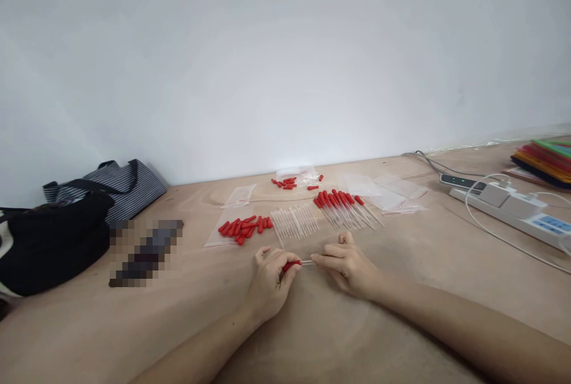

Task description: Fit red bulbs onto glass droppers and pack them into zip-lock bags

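Between thumb and fingers, my left hand (273,280) pinches a red rubber bulb (292,266). A thin clear tube (307,263) runs from the bulb to my right hand (348,265), whose fingertips are closed on it. Just beyond my hands lies a row of clear tubes (295,222). Loose red bulbs (245,228) are heaped to its left on a clear bag. On its right, tubes with red bulbs on their ends (345,208) lie side by side.
More red bulbs (285,183) lie near the wall by clear plastic bags (395,194). A power strip (513,211) with white cables and a stack of coloured sheets (544,161) are at right. A black bag (57,241), a striped bag (125,188) and a pixelated dark object (147,253) are at left.
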Demonstrator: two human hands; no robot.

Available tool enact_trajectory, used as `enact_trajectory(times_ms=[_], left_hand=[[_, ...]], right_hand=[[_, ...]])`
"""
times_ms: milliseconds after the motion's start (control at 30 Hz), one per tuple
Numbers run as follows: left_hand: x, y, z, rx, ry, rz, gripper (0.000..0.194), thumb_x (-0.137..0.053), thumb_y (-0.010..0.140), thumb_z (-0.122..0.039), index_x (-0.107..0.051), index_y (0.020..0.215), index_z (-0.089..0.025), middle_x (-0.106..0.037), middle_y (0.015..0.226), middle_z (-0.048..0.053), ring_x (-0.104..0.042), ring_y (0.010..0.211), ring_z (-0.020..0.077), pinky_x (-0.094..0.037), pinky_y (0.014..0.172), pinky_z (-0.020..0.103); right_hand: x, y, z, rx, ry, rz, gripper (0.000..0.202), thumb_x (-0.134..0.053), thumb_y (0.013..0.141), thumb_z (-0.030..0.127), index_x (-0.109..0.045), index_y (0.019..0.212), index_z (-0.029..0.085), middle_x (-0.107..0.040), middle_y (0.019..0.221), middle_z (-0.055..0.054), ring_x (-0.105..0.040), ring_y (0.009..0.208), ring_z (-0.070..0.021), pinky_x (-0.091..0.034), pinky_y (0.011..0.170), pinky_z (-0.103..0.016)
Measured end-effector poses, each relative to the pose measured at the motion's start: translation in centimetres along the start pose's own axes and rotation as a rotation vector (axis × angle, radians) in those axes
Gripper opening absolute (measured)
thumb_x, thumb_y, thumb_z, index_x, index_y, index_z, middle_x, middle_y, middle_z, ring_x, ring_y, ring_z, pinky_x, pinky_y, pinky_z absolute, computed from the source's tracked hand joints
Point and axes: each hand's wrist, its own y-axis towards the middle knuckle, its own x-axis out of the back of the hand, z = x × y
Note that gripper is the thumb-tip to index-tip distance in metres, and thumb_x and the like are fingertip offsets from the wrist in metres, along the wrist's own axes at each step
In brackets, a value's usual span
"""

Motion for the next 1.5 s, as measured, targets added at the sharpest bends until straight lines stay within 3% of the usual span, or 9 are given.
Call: enact_trajectory(times_ms=[200, 400, 600, 967, 1100, 1200, 1367, 1500], left_hand=[[0.1, -0.1, -0.2, -0.023, 0.012, 0.006, 0.016, -0.041, 0.083, -0.025, -0.056, 0.077, -0.021, -0.063, 0.072, -0.001, -0.057, 0.073, 0.0154, -0.025, 0.088, 0.042], [0.2, -0.1, -0.3, -0.021, 0.024, -0.017, 0.017, -0.042, 0.082, -0.025, -0.055, 0.074, -0.020, -0.062, 0.069, 0.000, -0.056, 0.070, 0.0156, -0.028, 0.087, 0.041], [0.3, -0.2, -0.4, -0.049, -0.009, 0.029, 0.016, -0.043, 0.081, -0.024, -0.055, 0.073, -0.020, -0.061, 0.067, 0.000, -0.055, 0.069, 0.0158, -0.026, 0.088, 0.042], [0.4, -0.2, -0.6, -0.094, 0.020, 0.046, 0.015, -0.045, 0.081, -0.022, -0.057, 0.073, -0.020, -0.061, 0.068, -0.001, -0.056, 0.070, 0.0147, -0.025, 0.089, 0.041], [0.9, 0.2, -0.2, -0.100, 0.046, 0.036, 0.014, -0.045, 0.081, -0.022, -0.058, 0.076, -0.021, -0.062, 0.069, -0.002, -0.057, 0.070, 0.0143, -0.022, 0.090, 0.041], [1.3, 0.4, 0.0, -0.086, 0.073, 0.020, 0.014, -0.045, 0.082, -0.023, -0.058, 0.078, -0.022, -0.063, 0.068, -0.002, -0.056, 0.070, 0.0144, -0.020, 0.091, 0.042], [1.8, 0.6, 0.5, -0.087, 0.107, -0.019, 0.016, -0.044, 0.084, -0.025, -0.059, 0.088, -0.024, -0.064, 0.082, -0.001, -0.054, 0.084, 0.0172, -0.021, 0.089, 0.041], [2.5, 1.0, 2.1, 0.060, 0.214, -0.171, 0.021, -0.046, 0.082, -0.029, -0.056, 0.100, -0.025, -0.060, 0.100, 0.004, -0.049, 0.098, 0.0224, -0.025, 0.085, 0.040]], right_hand=[[0.0, 0.5, 0.0, 0.053, -0.079, -0.021, 0.029, -0.037, 0.075, 0.007, -0.061, 0.087, 0.017, -0.052, 0.063, -0.001, -0.043, 0.061, -0.0120, -0.018, 0.062, -0.030], [-0.4, 1.1, 0.9, -0.040, -0.086, -0.042, 0.020, -0.039, 0.079, 0.014, -0.059, 0.075, 0.017, -0.052, 0.064, 0.000, -0.037, 0.056, -0.0102, -0.017, 0.062, -0.030], [-0.6, 1.4, 0.9, -0.063, -0.019, 0.036, 0.022, -0.038, 0.081, 0.016, -0.055, 0.069, 0.016, -0.056, 0.065, 0.000, -0.039, 0.056, -0.0101, -0.017, 0.063, -0.029], [-0.6, 1.3, 1.2, -0.144, 0.083, 0.150, 0.024, -0.035, 0.085, 0.018, -0.053, 0.070, 0.017, -0.059, 0.066, 0.001, -0.043, 0.056, -0.0093, -0.020, 0.066, -0.029], [0.0, 1.5, 0.6, -0.093, 0.108, 0.159, 0.023, -0.033, 0.089, 0.022, -0.055, 0.084, 0.018, -0.062, 0.076, -0.001, -0.049, 0.065, -0.0108, -0.022, 0.065, -0.028], [0.5, 1.5, 0.3, -0.063, 0.071, 0.119, 0.019, -0.038, 0.087, 0.022, -0.056, 0.090, 0.017, -0.062, 0.080, -0.002, -0.050, 0.071, -0.0121, -0.023, 0.065, -0.028], [0.7, 1.2, 0.0, -0.047, -0.078, -0.006, 0.016, -0.047, 0.081, 0.023, -0.062, 0.080, 0.020, -0.061, 0.075, -0.003, -0.049, 0.071, -0.0153, -0.024, 0.064, -0.030], [0.9, 0.6, -2.8, -0.325, -0.085, -0.175, 0.018, -0.046, 0.081, 0.023, -0.064, 0.083, 0.021, -0.063, 0.075, -0.003, -0.052, 0.070, -0.0154, -0.029, 0.067, -0.030]])
